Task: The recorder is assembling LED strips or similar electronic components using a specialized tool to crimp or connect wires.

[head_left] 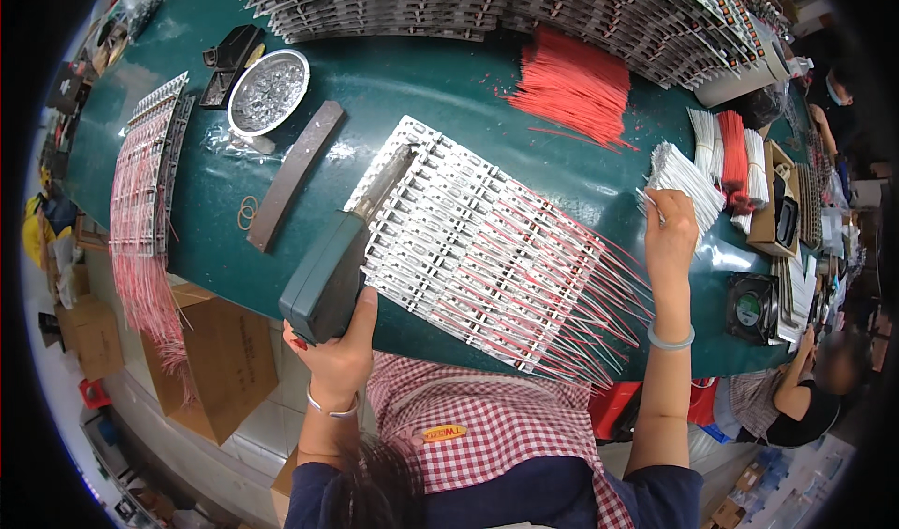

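Note:
My left hand (341, 359) is wrapped round a dark green, box-shaped hand tool (323, 281). From that tool a long greyish part (386, 181) reaches over the left edge of a panel of white circuit boards (431, 220). The panel lies slanted on the table in front of me. Red and white wires (585, 290) run across its right part and hang past its edge towards me. Over at the right, my right hand (671, 225) has its fingertips pinched at the near end of a pile of white wires (688, 184). Whatever sits between those fingertips is too small to make out.
A pile of red wires (573, 87) lies beyond the panel, before tall stacks of board panels (375, 5). Leftward are a brown bar (298, 175), a silver bowl (302, 70) and a wired panel stack (150, 192). A black fan (752, 306) stands at right.

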The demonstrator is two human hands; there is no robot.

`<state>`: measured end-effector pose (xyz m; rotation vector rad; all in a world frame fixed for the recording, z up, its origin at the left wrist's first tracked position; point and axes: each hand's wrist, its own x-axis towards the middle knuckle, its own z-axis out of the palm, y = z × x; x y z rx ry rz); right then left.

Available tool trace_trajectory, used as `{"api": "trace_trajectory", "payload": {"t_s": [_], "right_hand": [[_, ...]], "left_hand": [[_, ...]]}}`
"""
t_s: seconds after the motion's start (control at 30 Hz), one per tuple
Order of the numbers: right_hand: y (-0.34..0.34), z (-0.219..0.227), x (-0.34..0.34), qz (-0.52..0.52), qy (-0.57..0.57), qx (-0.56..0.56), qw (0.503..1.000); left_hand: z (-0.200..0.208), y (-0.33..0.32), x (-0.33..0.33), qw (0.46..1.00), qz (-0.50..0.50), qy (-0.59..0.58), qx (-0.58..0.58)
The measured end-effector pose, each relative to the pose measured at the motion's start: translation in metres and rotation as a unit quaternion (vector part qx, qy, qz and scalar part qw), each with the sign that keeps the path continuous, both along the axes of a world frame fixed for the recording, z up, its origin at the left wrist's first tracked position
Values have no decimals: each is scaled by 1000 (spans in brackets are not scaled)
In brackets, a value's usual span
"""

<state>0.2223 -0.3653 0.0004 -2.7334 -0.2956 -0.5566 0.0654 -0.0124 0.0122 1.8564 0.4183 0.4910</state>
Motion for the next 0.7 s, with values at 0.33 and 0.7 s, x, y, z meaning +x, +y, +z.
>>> {"api": "trace_trajectory", "payload": {"t_s": [0.33, 0.7], "right_hand": [[154, 4, 17, 213, 0, 79, 974], [183, -14, 13, 198, -1, -23, 980]], "left_hand": [[4, -13, 13, 989, 9, 36, -140], [-5, -13, 26, 999, -30, 27, 32]]}}
